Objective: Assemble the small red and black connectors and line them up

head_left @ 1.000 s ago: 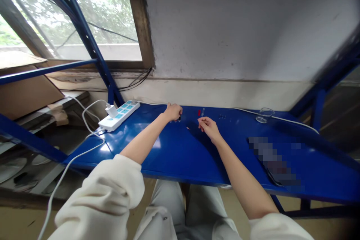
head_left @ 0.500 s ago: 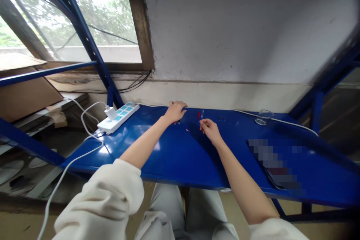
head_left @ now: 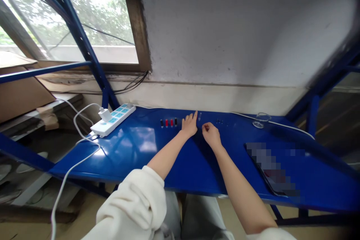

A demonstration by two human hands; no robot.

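My left hand point(head_left: 190, 125) lies low over the blue table point(head_left: 197, 161), its fingers stretched forward and spread. A small clear tube point(head_left: 200, 116) is just beyond it, near the fingertips. The hand covers the spot where a small red piece showed earlier. To its left stands a row of several small cylinders with clear ends, among them a black cylinder point(head_left: 161, 123) and a red cylinder point(head_left: 167, 122). My right hand point(head_left: 212, 135) is closed in a pinch beside the left; whatever is between its fingertips is too small to make out.
Tiny clear parts point(head_left: 219, 121) lie to the right, with a coiled clear loop point(head_left: 261, 120) farther along. A dark flat object point(head_left: 267, 170), partly blurred, rests at right. A white power strip point(head_left: 114, 120) with a plug and cable occupies the left end. The wall point(head_left: 213, 97) bounds the back.
My left hand has shifted right, off the row of small cylinders, which now shows, to the spot by the red piece and clear tube. My right hand stays pinched at about the same place.
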